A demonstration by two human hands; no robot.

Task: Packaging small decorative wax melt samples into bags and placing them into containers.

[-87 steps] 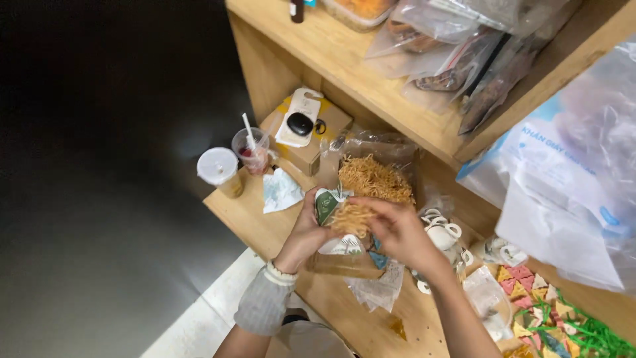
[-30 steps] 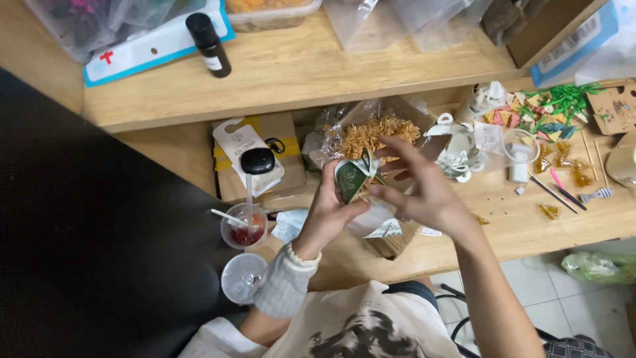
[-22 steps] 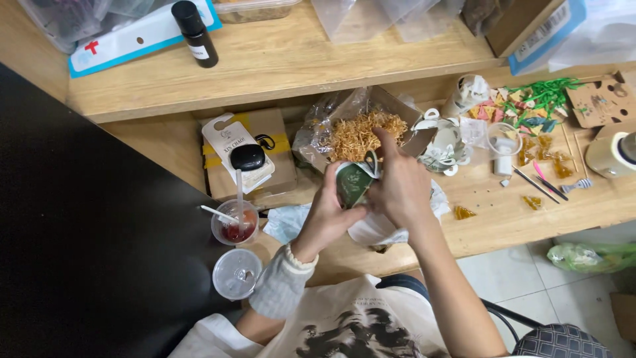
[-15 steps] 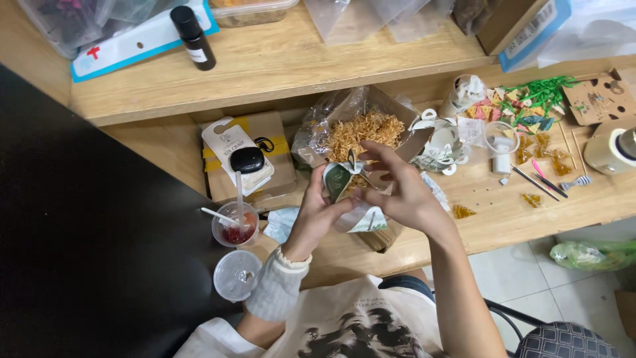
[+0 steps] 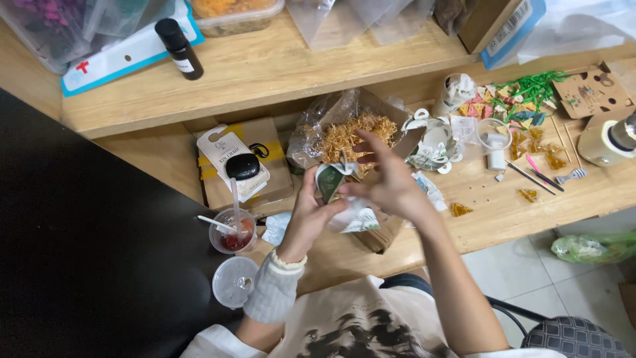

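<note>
Head view shows the left hand (image 5: 310,213) curled around a small green-and-white printed pouch (image 5: 329,182), held above the wooden tabletop (image 5: 490,212). Right hand (image 5: 387,183) pinches the pouch's crinkled top, its other fingers splayed. Just behind lies a clear crackly plastic bag (image 5: 315,129) of stringy golden shreds (image 5: 348,136).

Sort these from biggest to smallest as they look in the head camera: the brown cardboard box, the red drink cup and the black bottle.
1. Brown cardboard box, clearly biggest.
2. Red drink cup and black bottle look much alike; the bottle stands on a higher shelf, nearer the camera, so no ranking.
</note>
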